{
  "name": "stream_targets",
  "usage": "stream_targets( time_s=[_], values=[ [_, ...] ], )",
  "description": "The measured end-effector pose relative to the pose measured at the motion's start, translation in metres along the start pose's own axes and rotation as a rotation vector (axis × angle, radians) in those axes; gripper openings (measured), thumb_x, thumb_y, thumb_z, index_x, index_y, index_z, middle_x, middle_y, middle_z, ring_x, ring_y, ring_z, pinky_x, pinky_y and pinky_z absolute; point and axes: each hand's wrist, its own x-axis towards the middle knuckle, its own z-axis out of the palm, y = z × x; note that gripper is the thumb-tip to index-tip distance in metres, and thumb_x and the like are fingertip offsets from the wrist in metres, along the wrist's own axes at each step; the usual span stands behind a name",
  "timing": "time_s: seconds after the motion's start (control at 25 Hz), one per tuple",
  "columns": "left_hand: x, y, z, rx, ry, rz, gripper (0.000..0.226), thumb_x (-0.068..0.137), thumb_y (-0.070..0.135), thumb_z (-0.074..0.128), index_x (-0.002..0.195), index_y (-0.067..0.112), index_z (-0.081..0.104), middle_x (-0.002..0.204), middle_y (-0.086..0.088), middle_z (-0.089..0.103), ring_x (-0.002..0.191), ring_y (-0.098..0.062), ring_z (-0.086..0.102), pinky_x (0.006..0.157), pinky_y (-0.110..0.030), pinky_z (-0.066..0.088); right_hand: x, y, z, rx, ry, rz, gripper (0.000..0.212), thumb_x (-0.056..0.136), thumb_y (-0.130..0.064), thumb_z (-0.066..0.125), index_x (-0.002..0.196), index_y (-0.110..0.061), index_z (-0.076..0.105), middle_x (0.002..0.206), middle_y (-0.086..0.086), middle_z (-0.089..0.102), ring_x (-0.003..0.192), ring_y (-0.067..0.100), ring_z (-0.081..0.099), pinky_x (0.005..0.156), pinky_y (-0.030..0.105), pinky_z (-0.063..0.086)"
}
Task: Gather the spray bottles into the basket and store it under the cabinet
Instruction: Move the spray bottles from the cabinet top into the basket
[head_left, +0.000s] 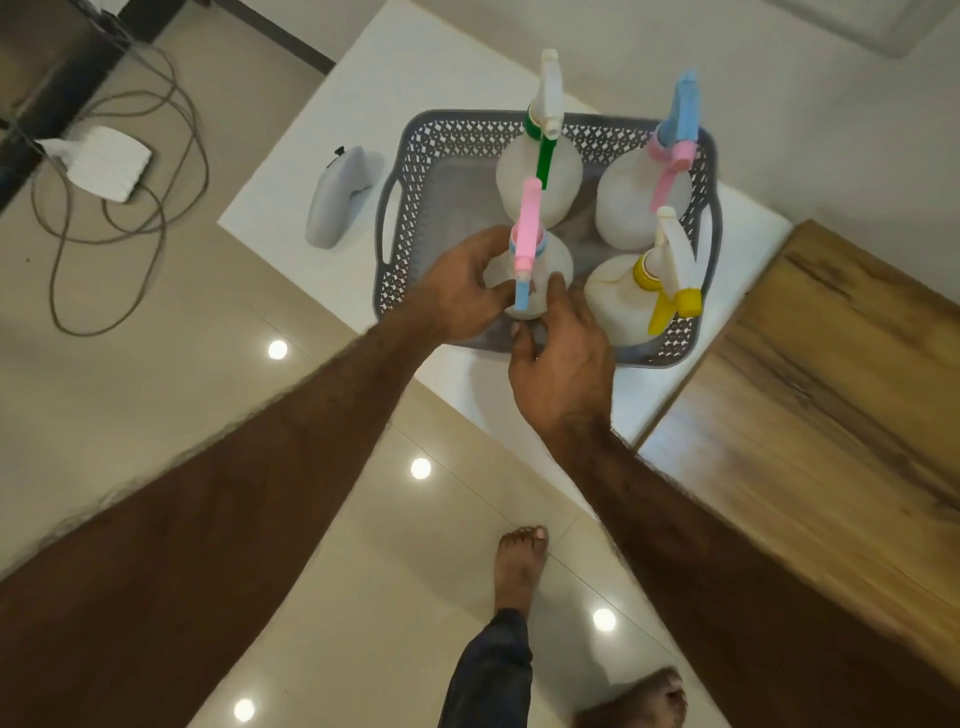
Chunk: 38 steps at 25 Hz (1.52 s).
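1. Fingers of our left hand are curled round the pink-top bottle, and the right hand is cupped against its other side, fingers half closed, so both have hold of it. It's at the near-left corner of the basket, roughly upright.
2. Basket sits on the white table, wood cabinet just to the right. Stiff perforated plastic with cut-out handles at each end; we'd lift it there, with both hands.
3. Bottles: four in the basket, counting ours, plus the green, blue-pink and yellow ones. They look like light, smooth plastic, so we'd grip the neck.
4. One grey bottle lies on its side outside the basket.
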Motion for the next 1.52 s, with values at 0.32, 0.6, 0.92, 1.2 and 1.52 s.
stream_targets(
  time_s=[0.32,0.6,0.92,1.2,1.52],
  values=[
    [-0.053,-0.003,0.029,-0.137,0.424,-0.089,0.044,0.095,0.008,0.071,0.138,0.009,0.060,0.136,-0.011,0.062,0.115,-0.019,0.063,0.094,-0.039,0.058,-0.047,0.018,-0.024,0.014,0.075,-0.171,0.043,0.101,-0.025,0.054,0.139,-0.007,0.058,0.147,0.011,0.057,0.136,0.024,0.055,0.110,0.036,0.049],
    [-0.112,0.047,0.129,-0.106,0.360,0.009,0.017,0.098,0.022,0.068,0.103,0.037,0.061,0.104,0.012,0.063,0.084,0.000,0.064,0.060,-0.019,0.051,-0.094,0.118,-0.063,-0.091,0.193,-0.076,0.026,0.099,-0.028,0.051,0.112,-0.013,0.068,0.115,0.005,0.065,0.100,0.023,0.061,0.084,0.042,0.053],
    [-0.065,0.162,0.231,-0.055,-0.046,0.169,0.021,0.096,0.019,0.072,0.116,0.025,0.068,0.119,0.002,0.067,0.105,-0.017,0.065,0.083,-0.034,0.059,-0.153,0.272,-0.155,0.051,0.512,0.400,0.027,0.092,-0.027,0.054,0.111,-0.011,0.067,0.111,0.006,0.067,0.100,0.024,0.061,0.085,0.040,0.053],
    [-0.005,0.283,0.338,-0.115,-0.266,0.191,0.070,0.086,0.024,0.085,0.147,0.021,0.052,0.150,-0.001,0.054,0.129,-0.020,0.058,0.071,-0.017,0.062,-0.162,0.379,-0.234,0.322,0.605,0.609,0.056,0.088,-0.026,0.072,0.138,-0.008,0.055,0.128,0.010,0.067,0.118,0.026,0.063,0.102,0.040,0.052],
    [0.032,0.330,0.395,-0.144,-0.361,0.194,0.077,0.074,0.016,0.091,0.138,0.022,0.049,0.136,-0.001,0.062,0.125,-0.025,0.063,0.106,-0.051,0.056,-0.119,0.417,-0.290,0.713,0.362,0.369,0.089,0.072,-0.019,0.087,0.148,-0.024,0.041,0.136,-0.010,0.061,0.119,0.002,0.061,0.100,0.031,0.055]
  ],
)
